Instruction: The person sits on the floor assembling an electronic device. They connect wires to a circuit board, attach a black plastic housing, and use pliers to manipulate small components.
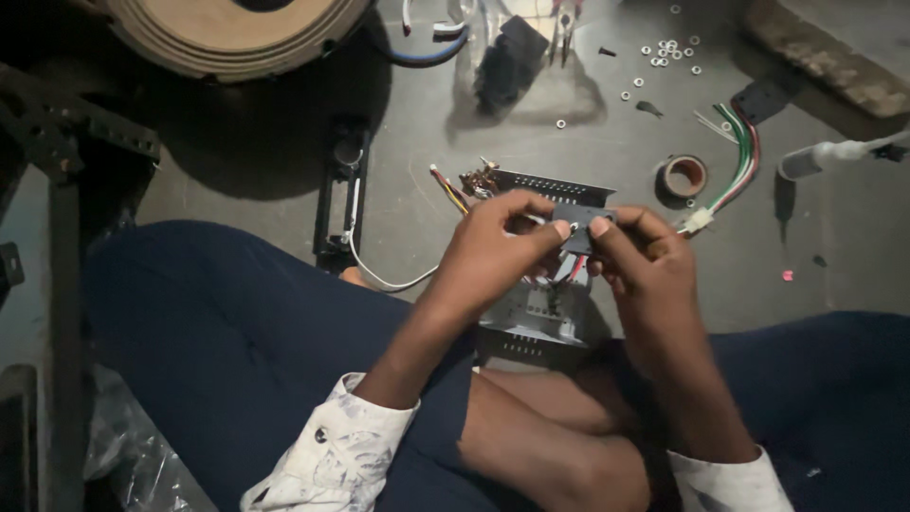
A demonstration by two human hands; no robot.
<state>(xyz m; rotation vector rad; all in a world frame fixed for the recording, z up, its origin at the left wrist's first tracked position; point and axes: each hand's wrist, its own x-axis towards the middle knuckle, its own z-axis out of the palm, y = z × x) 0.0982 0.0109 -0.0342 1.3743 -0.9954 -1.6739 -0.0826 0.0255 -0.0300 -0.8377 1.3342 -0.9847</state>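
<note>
My left hand [498,245] and my right hand [643,256] meet above a perforated grey metal casing [536,327] that rests between my crossed legs. Both hands pinch a small dark rectangular part [580,228] with their fingertips. Thin coloured wires [572,270] run from under the part down into the casing. Behind my hands stands the casing's vented metal wall [555,187], with a few more coloured wires [448,190] sticking out at its left end.
On the grey floor lie a roll of tape [683,176], scattered washers [664,52], a bundle of green, red and white wires with a white connector [735,166], a black bracket with a white cable [343,190] and a large round wooden-rimmed object [232,33].
</note>
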